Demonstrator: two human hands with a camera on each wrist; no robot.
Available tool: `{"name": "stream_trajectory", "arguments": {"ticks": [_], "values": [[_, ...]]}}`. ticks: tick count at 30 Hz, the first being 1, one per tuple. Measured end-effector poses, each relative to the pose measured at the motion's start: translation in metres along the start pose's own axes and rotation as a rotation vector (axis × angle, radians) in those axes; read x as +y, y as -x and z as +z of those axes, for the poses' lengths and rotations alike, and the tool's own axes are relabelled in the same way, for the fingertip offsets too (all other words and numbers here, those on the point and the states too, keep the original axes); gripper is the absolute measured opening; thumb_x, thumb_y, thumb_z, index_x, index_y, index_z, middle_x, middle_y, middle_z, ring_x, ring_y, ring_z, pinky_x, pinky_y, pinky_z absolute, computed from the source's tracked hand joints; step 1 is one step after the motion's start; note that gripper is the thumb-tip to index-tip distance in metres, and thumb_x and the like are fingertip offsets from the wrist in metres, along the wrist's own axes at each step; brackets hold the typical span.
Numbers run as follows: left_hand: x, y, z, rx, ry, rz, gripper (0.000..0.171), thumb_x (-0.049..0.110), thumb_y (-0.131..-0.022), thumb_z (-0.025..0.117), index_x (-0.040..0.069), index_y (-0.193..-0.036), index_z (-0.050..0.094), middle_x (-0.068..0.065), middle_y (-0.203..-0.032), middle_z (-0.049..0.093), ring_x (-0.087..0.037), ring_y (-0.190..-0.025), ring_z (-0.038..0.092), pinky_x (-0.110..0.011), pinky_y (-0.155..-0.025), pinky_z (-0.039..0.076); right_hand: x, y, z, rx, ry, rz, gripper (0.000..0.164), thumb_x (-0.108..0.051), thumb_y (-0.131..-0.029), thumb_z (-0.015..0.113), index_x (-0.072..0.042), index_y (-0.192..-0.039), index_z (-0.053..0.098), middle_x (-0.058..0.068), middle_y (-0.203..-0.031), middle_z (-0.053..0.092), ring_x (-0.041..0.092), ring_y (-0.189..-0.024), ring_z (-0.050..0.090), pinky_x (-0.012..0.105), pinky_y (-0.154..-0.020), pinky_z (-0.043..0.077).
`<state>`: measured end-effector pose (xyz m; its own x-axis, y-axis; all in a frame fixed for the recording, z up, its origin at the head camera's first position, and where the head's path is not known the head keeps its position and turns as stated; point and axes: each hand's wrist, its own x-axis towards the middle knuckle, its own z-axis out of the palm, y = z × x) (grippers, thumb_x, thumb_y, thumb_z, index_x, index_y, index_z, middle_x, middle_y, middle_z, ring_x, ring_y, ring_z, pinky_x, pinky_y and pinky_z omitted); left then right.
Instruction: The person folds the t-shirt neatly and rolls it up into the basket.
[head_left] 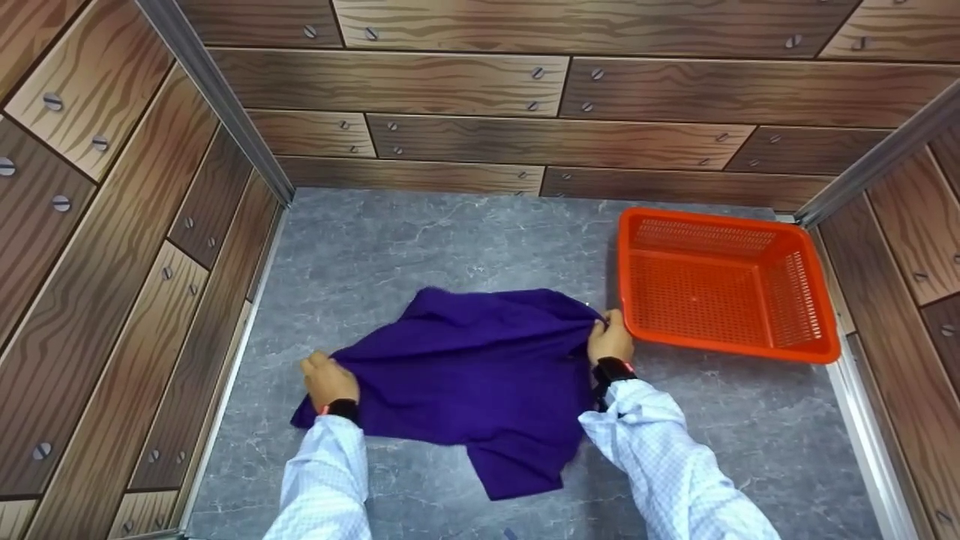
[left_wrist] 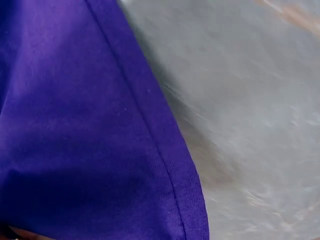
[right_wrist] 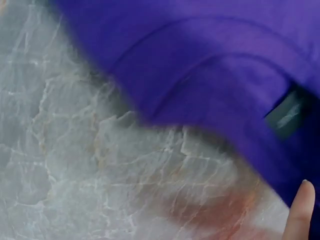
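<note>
A purple T-shirt (head_left: 465,375) is spread sideways between both hands over the grey marbled surface, one short sleeve pointing toward the person. My left hand (head_left: 330,381) grips it at the hem end, with a corner of cloth showing beyond the wrist. At the collar end, my right hand (head_left: 611,341) pinches the fabric close beside the basket. Folds run across the shirt from hand to hand. The left wrist view shows the stitched hem (left_wrist: 150,135). In the right wrist view, the neckline has a dark label (right_wrist: 287,115) inside, and one fingertip (right_wrist: 301,202) lies against the cloth.
An orange plastic basket (head_left: 731,351) with perforated walls stands at the right, nothing inside it. Wood-patterned panels (head_left: 450,139) wall in the back and both sides, with metal strips (head_left: 251,142) at the corners. The grey surface (head_left: 360,240) extends behind the shirt.
</note>
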<state>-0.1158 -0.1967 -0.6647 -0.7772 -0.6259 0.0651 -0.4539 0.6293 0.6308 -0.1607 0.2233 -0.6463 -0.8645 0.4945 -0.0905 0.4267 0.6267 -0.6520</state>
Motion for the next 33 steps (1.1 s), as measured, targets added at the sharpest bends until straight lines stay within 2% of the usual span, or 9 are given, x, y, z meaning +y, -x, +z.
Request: {"name": "stream_trajectory", "arguments": {"ticks": [3, 7, 9, 13, 16, 19, 21, 27, 33], "values": [[-0.008, 0.002, -0.005, -0.079, -0.069, -0.034, 0.021, 0.005, -0.089, 0.046, -0.009, -0.104, 0.047, -0.028, -0.105, 0.043, -0.05, -0.089, 0.051, -0.055, -0.078, 0.042, 0.002, 0.001, 0.0, -0.029, 0.027, 0.006, 0.013, -0.016, -0.091, 0.05, -0.005, -0.098, 0.049, 0.027, -0.099, 0.062, 0.046, -0.092, 0.058, 0.053, -0.076, 0.042], [-0.016, 0.008, -0.006, -0.325, -0.22, -0.052, 0.035, 0.012, -0.088, 0.046, -0.011, -0.115, 0.046, -0.032, -0.111, 0.045, -0.05, -0.099, 0.05, -0.056, -0.082, 0.042, 0.004, 0.005, -0.001, -0.114, 0.112, 0.013, 0.013, -0.017, -0.088, 0.049, -0.005, -0.092, 0.047, 0.027, -0.093, 0.062, 0.045, -0.086, 0.059, 0.052, -0.072, 0.043], [-0.018, 0.009, -0.006, -0.407, -0.276, -0.049, 0.04, 0.02, -0.088, 0.045, -0.008, -0.116, 0.049, -0.032, -0.113, 0.048, -0.049, -0.103, 0.05, -0.056, -0.085, 0.041, 0.004, 0.006, -0.003, -0.169, 0.147, 0.008, 0.013, -0.016, -0.086, 0.05, -0.004, -0.09, 0.047, 0.026, -0.09, 0.062, 0.043, -0.083, 0.059, 0.051, -0.071, 0.043], [-0.016, 0.007, -0.003, -0.395, -0.299, -0.003, 0.043, 0.032, -0.089, 0.043, -0.004, -0.107, 0.058, -0.029, -0.11, 0.055, -0.048, -0.104, 0.049, -0.054, -0.09, 0.038, 0.004, 0.007, -0.005, -0.271, 0.172, -0.019, 0.026, -0.015, -0.083, 0.052, 0.001, -0.104, 0.051, 0.027, -0.099, 0.062, 0.043, -0.091, 0.059, 0.051, -0.077, 0.044], [-0.01, 0.004, 0.002, -0.351, -0.189, 0.053, 0.039, 0.027, -0.091, 0.043, -0.005, -0.107, 0.058, -0.028, -0.108, 0.057, -0.046, -0.105, 0.05, -0.051, -0.092, 0.037, 0.002, 0.007, -0.001, -0.32, 0.155, -0.044, 0.041, -0.015, -0.084, 0.053, 0.003, -0.121, 0.048, 0.028, -0.114, 0.058, 0.044, -0.104, 0.055, 0.052, -0.087, 0.043], [-0.004, 0.003, 0.007, -0.361, -0.066, 0.091, 0.036, 0.021, -0.092, 0.046, -0.007, -0.114, 0.054, -0.029, -0.113, 0.056, -0.044, -0.108, 0.051, -0.05, -0.094, 0.039, -0.001, 0.006, 0.004, -0.323, 0.119, -0.066, 0.047, -0.017, -0.086, 0.054, 0.002, -0.128, 0.046, 0.027, -0.123, 0.053, 0.043, -0.112, 0.051, 0.051, -0.094, 0.04], [0.001, 0.002, 0.01, -0.386, -0.03, 0.096, 0.038, 0.02, -0.093, 0.047, -0.008, -0.118, 0.052, -0.03, -0.115, 0.055, -0.043, -0.11, 0.051, -0.048, -0.095, 0.038, -0.005, 0.005, 0.007, -0.302, 0.094, -0.067, 0.046, -0.02, -0.088, 0.055, 0.001, -0.127, 0.049, 0.026, -0.124, 0.053, 0.041, -0.113, 0.051, 0.049, -0.095, 0.04], [0.012, 0.002, 0.011, -0.501, -0.053, 0.05, 0.043, 0.029, -0.091, 0.053, -0.006, -0.116, 0.058, -0.026, -0.115, 0.059, -0.041, -0.109, 0.054, -0.047, -0.094, 0.04, -0.014, 0.004, 0.011, -0.263, 0.089, -0.054, 0.04, -0.029, -0.089, 0.056, -0.003, -0.12, 0.059, 0.022, -0.118, 0.059, 0.04, -0.108, 0.055, 0.049, -0.09, 0.042], [0.021, 0.003, 0.009, -0.62, -0.025, 0.126, 0.035, 0.023, -0.086, 0.06, -0.004, -0.108, 0.064, -0.021, -0.108, 0.064, -0.036, -0.102, 0.059, -0.045, -0.089, 0.044, -0.019, 0.0, 0.01, -0.218, 0.042, -0.103, 0.029, -0.023, -0.089, 0.056, -0.006, -0.111, 0.065, 0.019, -0.11, 0.064, 0.037, -0.102, 0.059, 0.047, -0.086, 0.044]]}}
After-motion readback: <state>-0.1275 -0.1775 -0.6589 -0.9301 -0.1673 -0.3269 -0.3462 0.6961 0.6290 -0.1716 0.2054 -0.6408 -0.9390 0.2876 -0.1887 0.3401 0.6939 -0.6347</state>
